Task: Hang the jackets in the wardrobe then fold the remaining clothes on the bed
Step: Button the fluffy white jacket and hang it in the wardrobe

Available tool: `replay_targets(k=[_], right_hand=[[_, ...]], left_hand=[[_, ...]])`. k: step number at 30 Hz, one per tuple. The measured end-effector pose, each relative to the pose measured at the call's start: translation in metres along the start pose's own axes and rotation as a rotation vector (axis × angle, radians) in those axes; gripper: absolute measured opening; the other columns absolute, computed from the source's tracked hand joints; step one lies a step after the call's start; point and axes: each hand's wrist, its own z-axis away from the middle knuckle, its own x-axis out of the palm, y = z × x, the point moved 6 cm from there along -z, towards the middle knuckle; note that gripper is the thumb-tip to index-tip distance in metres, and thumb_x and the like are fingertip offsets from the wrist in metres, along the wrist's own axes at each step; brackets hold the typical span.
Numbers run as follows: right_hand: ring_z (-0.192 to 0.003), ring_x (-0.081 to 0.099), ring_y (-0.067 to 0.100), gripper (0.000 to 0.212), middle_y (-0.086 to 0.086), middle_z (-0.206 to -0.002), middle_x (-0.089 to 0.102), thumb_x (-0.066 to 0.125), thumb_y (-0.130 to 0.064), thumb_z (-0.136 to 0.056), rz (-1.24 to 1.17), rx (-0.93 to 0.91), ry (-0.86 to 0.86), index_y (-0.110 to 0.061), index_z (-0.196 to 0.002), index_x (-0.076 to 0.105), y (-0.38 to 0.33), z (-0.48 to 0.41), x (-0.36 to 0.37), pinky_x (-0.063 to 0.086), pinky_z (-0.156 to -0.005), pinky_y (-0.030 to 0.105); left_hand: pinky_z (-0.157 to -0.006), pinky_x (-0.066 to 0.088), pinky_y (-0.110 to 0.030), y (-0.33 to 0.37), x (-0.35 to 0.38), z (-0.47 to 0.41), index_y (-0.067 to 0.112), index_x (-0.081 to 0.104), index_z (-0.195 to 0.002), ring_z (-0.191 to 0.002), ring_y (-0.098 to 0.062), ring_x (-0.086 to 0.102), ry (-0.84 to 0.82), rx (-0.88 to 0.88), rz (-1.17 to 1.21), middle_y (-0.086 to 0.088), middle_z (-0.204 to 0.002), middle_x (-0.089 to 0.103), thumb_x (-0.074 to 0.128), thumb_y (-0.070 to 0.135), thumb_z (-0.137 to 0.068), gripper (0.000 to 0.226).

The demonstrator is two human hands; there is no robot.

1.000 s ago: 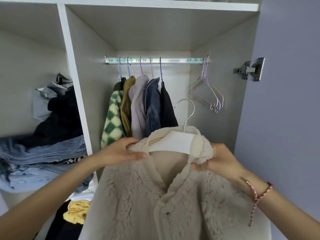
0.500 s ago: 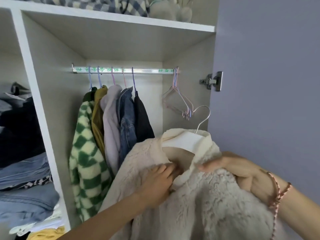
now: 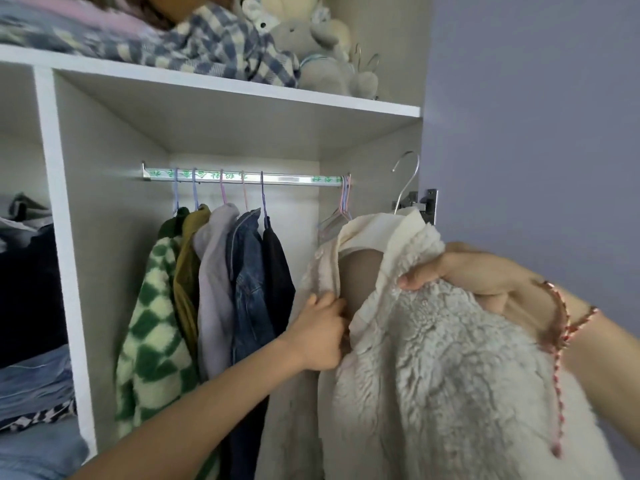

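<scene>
A cream fleece jacket sits on a hanger whose metal hook sticks up to the right of the wardrobe rail. My right hand grips the jacket's collar from the right. My left hand pinches the jacket's left front edge. Several jackets hang on the rail: a green checked one, a mustard one, a lilac one, a denim one and a dark one.
Empty pastel hangers bunch at the rail's right end. The open wardrobe door with its hinge stands at right. Folded jeans and dark clothes fill the left compartment. A checked blanket and plush toys lie on the top shelf.
The fleece jacket has risen and shifted right, its hook now level with the rail. My left hand slid from the collar down to the front edge. The view tilted upward.
</scene>
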Motion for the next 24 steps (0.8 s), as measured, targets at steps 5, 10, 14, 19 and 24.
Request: replay_targets(k=[5, 10, 14, 19, 24], right_hand=[[-0.07, 0.07, 0.028, 0.016, 0.015, -0.076, 0.072, 0.072, 0.005, -0.068, -0.006, -0.061, 0.088, -0.003, -0.081, 0.069, 0.008, -0.029, 0.017, 0.057, -0.068, 0.038], [-0.072, 0.068, 0.03, 0.014, 0.018, -0.076, 0.069, 0.07, 0.008, -0.062, -0.048, -0.133, 0.119, 0.0, -0.074, 0.07, 0.01, -0.083, 0.054, 0.054, -0.062, 0.031], [-0.072, 0.068, 0.029, 0.016, 0.013, -0.07, 0.069, 0.07, -0.001, -0.044, -0.098, -0.16, 0.132, -0.006, -0.059, 0.069, 0.009, -0.14, 0.073, 0.056, -0.071, 0.044], [-0.078, 0.068, 0.036, 0.047, 0.023, -0.082, 0.069, 0.067, -0.007, -0.028, -0.14, -0.158, 0.122, 0.003, -0.074, 0.068, 0.001, -0.227, 0.081, 0.057, -0.07, 0.051], [-0.082, 0.067, 0.032, 0.036, 0.014, -0.082, 0.067, 0.075, -0.002, -0.04, -0.109, -0.156, 0.099, 0.002, -0.074, 0.064, -0.019, -0.298, 0.094, 0.057, -0.075, 0.047]], left_hand=[[-0.078, 0.025, -0.029, -0.034, 0.024, 0.007, 0.014, 0.052, -0.087, -0.106, -0.02, 0.032, 0.096, -0.407, 0.235, 0.001, -0.118, 0.035, 0.049, 0.014, -0.081, 0.007], [-0.09, 0.04, -0.033, -0.08, 0.068, 0.009, 0.013, 0.023, -0.127, -0.115, -0.031, 0.036, 0.381, -1.055, 0.707, -0.013, -0.136, 0.022, 0.043, 0.004, -0.091, 0.042], [-0.091, 0.048, -0.038, -0.127, 0.118, -0.008, -0.003, 0.035, -0.136, -0.111, -0.034, 0.053, 0.256, -1.408, 1.399, -0.021, -0.127, 0.049, 0.05, 0.012, -0.093, 0.048], [-0.065, 0.054, -0.031, -0.159, 0.123, -0.053, -0.001, 0.056, -0.121, -0.084, -0.024, 0.062, 0.109, -1.234, 1.62, -0.013, -0.098, 0.064, 0.054, 0.027, -0.093, 0.039], [-0.094, 0.046, -0.052, -0.21, 0.171, -0.1, -0.014, 0.044, -0.127, -0.107, -0.05, 0.053, 0.262, -1.248, 1.639, -0.034, -0.116, 0.055, 0.074, 0.043, -0.075, 0.083]])
